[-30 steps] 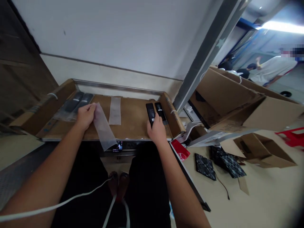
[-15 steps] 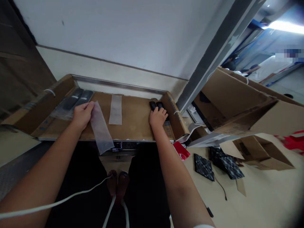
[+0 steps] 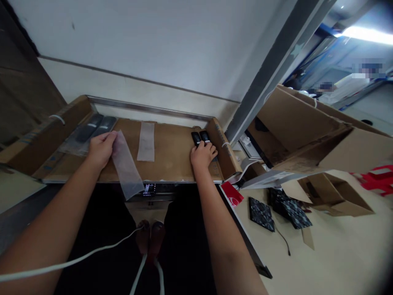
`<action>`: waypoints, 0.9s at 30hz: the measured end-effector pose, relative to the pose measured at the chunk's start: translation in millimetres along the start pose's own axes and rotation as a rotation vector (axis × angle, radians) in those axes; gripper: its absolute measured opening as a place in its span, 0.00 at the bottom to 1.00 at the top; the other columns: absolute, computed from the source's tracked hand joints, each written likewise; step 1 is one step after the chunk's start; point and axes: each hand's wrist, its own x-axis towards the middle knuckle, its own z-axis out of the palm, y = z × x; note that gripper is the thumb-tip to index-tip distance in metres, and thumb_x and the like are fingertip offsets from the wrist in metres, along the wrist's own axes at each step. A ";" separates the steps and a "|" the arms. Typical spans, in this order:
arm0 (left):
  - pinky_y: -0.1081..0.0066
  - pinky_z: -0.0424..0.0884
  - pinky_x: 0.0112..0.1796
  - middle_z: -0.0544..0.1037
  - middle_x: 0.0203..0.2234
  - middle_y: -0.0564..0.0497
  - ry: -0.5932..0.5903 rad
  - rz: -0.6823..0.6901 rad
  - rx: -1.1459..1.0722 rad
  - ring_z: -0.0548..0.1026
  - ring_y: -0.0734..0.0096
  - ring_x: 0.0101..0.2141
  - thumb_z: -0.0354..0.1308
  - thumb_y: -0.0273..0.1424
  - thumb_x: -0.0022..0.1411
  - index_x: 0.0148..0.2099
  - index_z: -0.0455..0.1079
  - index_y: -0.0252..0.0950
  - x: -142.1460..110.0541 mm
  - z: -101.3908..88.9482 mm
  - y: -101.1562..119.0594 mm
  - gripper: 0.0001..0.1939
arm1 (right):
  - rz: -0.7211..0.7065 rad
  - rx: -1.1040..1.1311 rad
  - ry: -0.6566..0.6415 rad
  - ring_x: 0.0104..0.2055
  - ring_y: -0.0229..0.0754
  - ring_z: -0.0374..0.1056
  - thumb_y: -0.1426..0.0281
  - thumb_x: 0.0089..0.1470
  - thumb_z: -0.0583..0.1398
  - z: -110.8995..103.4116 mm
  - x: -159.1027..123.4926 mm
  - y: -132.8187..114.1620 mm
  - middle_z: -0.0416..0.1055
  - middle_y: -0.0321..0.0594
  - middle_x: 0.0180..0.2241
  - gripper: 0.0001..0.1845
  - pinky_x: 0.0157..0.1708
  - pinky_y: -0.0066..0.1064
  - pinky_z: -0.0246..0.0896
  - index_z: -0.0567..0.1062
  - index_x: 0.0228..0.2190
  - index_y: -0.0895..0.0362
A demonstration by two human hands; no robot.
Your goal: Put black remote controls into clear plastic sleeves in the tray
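Note:
My left hand (image 3: pixel 101 150) is closed, pinching the top end of a translucent plastic sleeve (image 3: pixel 127 168). The sleeve hangs slantwise over the front edge of the cardboard-lined tray (image 3: pixel 172 153). At the tray's right end, my right hand (image 3: pixel 203 155) has its fingers curled over a pair of slim black devices that look like remote controls (image 3: pixel 205 135); their lower parts are hidden by the hand. A second plastic sleeve (image 3: pixel 146 141) lies flat between my hands. Beyond my left hand, two similar dark devices in clear bags (image 3: pixel 97 125) lie side by side.
Cardboard walls (image 3: pixel 225 147) edge the tray on both sides. A grey post (image 3: pixel 267 69) and a large open carton (image 3: pixel 307 127) stand to the right. Black patterned packs (image 3: pixel 260 213) and another carton (image 3: pixel 334 194) are on the floor. A person (image 3: pixel 346 88) is in the background.
The whole view has shifted slightly. My left hand still pinches the sleeve. My right hand sits a little lower on the black devices, and more of their upper ends shows.

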 end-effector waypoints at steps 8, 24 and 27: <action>0.77 0.62 0.28 0.73 0.23 0.60 0.072 -0.131 -0.128 0.65 0.78 0.27 0.62 0.33 0.64 0.46 0.77 0.26 -4.0 2.6 8.0 0.14 | 0.138 0.079 -0.018 0.56 0.63 0.56 0.68 0.58 0.59 -16.7 -20.7 7.3 0.64 0.58 0.55 0.16 0.48 0.52 0.59 0.76 0.47 0.58; 0.76 0.62 0.28 0.74 0.24 0.60 0.045 -0.152 -0.169 0.65 0.78 0.27 0.62 0.36 0.64 0.50 0.75 0.24 0.6 0.9 -0.4 0.20 | 0.041 0.131 -0.046 0.50 0.55 0.62 0.69 0.63 0.58 -2.1 -0.3 5.0 0.68 0.53 0.48 0.13 0.44 0.39 0.61 0.76 0.47 0.59; 0.77 0.63 0.30 0.75 0.26 0.60 0.018 -0.138 -0.165 0.66 0.79 0.28 0.61 0.35 0.64 0.50 0.75 0.25 -0.5 0.1 0.8 0.18 | 0.049 0.125 -0.040 0.50 0.55 0.63 0.69 0.63 0.58 -3.3 -0.9 4.7 0.69 0.53 0.49 0.13 0.42 0.38 0.61 0.77 0.46 0.59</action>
